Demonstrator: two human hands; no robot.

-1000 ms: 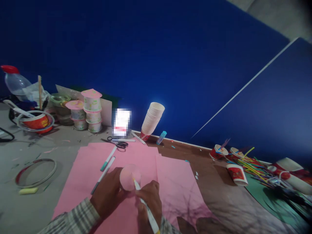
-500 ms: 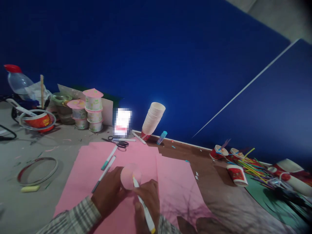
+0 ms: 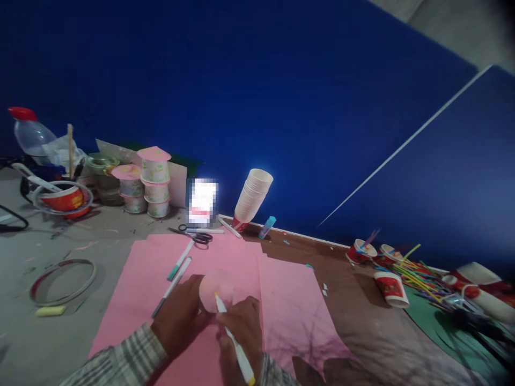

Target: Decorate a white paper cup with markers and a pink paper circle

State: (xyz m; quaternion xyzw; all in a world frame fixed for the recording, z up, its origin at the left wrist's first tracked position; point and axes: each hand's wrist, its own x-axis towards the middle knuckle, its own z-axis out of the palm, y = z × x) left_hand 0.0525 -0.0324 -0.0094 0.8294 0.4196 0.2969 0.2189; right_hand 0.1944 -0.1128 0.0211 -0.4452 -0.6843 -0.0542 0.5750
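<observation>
In my right hand [image 3: 243, 327] is a white marker [image 3: 237, 343] with a yellow tip and a yellow end. Its tip rests on or just over a small pale pink paper disc [image 3: 215, 284]. My left hand [image 3: 181, 311] grips the disc at its left and lower edge, fingers curled and partly hidden. Both hands are above pink paper sheets [image 3: 289, 300]. Left of the disc lie a grey-ended marker [image 3: 173, 284] and a teal-ended marker [image 3: 181, 260]. Black scissors [image 3: 197, 236] lie at the sheets' far edge.
A leaning stack of paper cups [image 3: 253, 198] and a glue stick [image 3: 267, 227] stand by the blue wall. Decorated cup towers [image 3: 156, 185] and a tape roll [image 3: 62, 281] are at left. Red cups [image 3: 391, 289] and colourful pipe cleaners [image 3: 422, 279] lie right.
The marker tip has shifted slightly left and down across the paper disc with my right hand. My left hand stays in place.
</observation>
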